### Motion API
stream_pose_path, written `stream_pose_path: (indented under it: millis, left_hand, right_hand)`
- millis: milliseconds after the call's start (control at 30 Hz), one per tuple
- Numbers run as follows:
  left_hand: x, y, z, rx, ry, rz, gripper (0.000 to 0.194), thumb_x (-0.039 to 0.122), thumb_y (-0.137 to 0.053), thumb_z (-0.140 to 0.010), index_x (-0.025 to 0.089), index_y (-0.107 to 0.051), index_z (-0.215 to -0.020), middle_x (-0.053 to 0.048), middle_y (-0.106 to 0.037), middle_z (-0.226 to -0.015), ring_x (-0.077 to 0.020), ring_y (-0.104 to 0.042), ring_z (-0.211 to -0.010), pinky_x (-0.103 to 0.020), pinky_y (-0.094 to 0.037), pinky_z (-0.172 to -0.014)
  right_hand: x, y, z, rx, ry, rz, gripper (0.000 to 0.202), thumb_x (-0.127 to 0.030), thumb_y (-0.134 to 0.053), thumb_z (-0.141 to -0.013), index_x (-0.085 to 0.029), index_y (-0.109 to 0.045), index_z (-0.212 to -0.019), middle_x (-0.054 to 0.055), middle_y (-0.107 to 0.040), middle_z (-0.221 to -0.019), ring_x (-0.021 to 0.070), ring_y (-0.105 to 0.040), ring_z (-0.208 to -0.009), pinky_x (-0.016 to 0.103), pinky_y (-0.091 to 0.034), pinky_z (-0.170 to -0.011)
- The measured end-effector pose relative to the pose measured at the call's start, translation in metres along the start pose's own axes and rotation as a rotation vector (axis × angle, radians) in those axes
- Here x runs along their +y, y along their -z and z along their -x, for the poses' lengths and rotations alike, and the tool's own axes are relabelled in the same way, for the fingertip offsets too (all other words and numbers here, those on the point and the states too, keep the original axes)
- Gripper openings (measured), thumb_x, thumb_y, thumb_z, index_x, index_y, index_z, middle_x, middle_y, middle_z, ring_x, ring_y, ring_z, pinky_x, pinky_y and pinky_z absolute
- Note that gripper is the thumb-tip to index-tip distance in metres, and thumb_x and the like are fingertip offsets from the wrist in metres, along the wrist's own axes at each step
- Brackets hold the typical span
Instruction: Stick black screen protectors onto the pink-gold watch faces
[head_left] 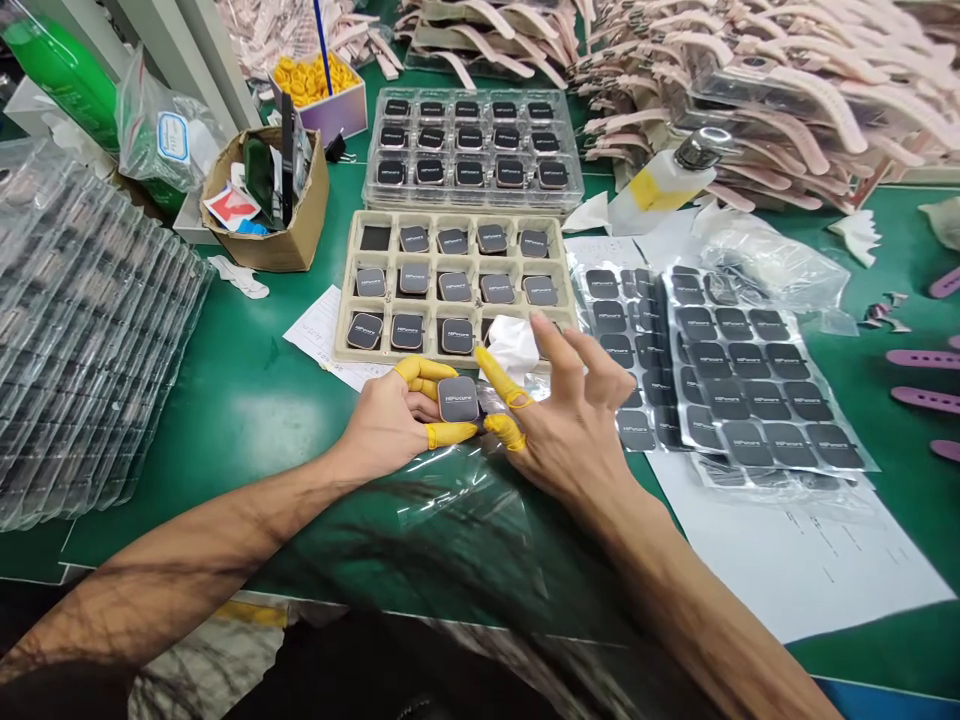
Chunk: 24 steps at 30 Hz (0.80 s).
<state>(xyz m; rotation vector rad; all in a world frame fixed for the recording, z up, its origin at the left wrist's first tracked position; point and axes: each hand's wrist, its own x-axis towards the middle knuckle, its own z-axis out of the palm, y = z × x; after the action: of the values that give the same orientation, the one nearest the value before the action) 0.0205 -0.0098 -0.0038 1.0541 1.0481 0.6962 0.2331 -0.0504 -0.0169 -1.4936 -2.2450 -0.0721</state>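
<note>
My left hand (397,410), in yellow finger cots, grips a dark square watch face (457,400) marked "HiFuture" by its edges, between the thumb and the fingers. My right hand (570,410) is just to the right of it, also with yellow cots on thumb and index finger. Those two digits are apart beside the watch face, and the other fingers stretch upward. A dark, shiny bit shows between them; whether they touch it, I cannot tell. Right behind my hands lies a beige compartment tray (345,300) of similar watch faces, with a crumpled white tissue (514,345) over its front right.
Clear trays of watch faces (469,145) stand behind. Sheets of dark square stickers (750,365) lie at right on paper, near a bottle with yellow liquid (660,190). Stacked clear trays (82,340) rise at left, beside a cardboard box (292,225). Pink straps (787,100) are heaped behind.
</note>
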Motion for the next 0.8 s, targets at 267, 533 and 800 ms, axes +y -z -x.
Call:
stream_pose_path:
  millis: [267,533,800]
  left_hand:
    - [0.002,0.000,-0.002,0.028,0.015,0.024,0.074,0.018,-0.104,-0.048,0.018,-0.068,-0.112,-0.002,-0.077,-0.092,-0.0171,-0.077,-0.080,-0.026,-0.062,-0.075]
    - [0.015,0.007,0.005,0.097,-0.026,0.083,0.081,0.028,-0.104,-0.046,0.021,-0.065,-0.116,-0.001,-0.075,-0.094,-0.0173,-0.075,-0.080,-0.033,-0.065,-0.082]
    - [0.107,0.081,-0.101,0.388,-0.290,-0.952,0.060,0.030,-0.092,-0.069,0.016,-0.072,-0.125,-0.016,-0.064,-0.143,-0.0329,-0.058,-0.136,-0.047,-0.045,-0.120]
  right_hand:
    - [-0.003,-0.003,-0.001,0.018,-0.049,0.014,0.049,-0.049,-0.057,-0.101,-0.048,-0.057,-0.150,0.010,-0.027,-0.177,0.0496,-0.034,-0.152,0.073,-0.033,-0.111]
    - [-0.013,-0.003,-0.002,0.348,-0.100,-0.085,0.039,-0.031,-0.065,-0.095,-0.039,-0.071,-0.134,0.014,-0.072,-0.131,0.0402,-0.066,-0.117,0.062,-0.053,-0.093]
    - [-0.030,-0.016,-0.010,-0.094,0.256,-0.246,0.043,-0.041,-0.059,-0.099,-0.038,-0.068,-0.141,0.012,-0.073,-0.139,0.0341,-0.069,-0.125,0.056,-0.062,-0.097]
